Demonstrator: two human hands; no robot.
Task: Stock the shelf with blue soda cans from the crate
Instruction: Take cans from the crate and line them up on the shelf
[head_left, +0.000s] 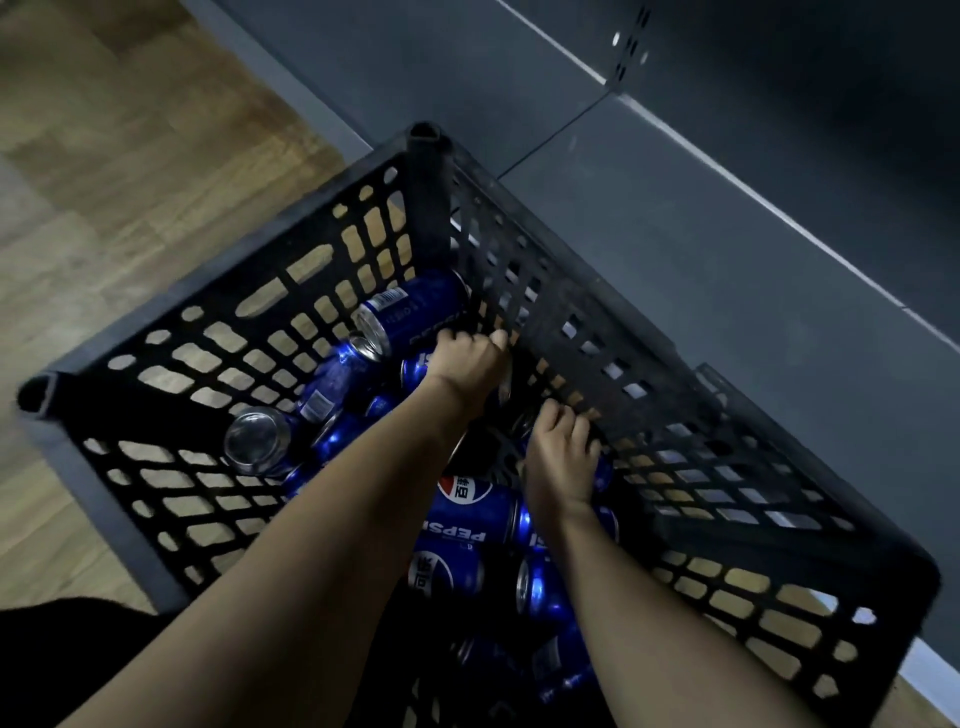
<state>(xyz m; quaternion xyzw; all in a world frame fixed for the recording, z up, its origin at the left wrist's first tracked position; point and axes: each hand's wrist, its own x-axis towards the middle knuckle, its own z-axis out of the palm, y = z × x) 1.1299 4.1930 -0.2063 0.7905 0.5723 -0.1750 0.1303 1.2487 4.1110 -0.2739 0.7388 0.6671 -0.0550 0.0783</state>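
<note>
Wood-grain floor (104, 171) runs along the left, and on it sits your black lattice crate (291, 291) with blue soda cans (467, 514) lying jumbled on their sides across its bottom; one can (257, 441) shows its silver end at the left wall. Your left hand (467, 358) is down among the cans at the far corner, fingers curled, though you cannot tell what they close on. Your right hand (561, 457) reaches beside the right wall, fingers curled downward over a can, grip hidden. Right of the crate stands the dark grey shelf (701, 218).
</note>
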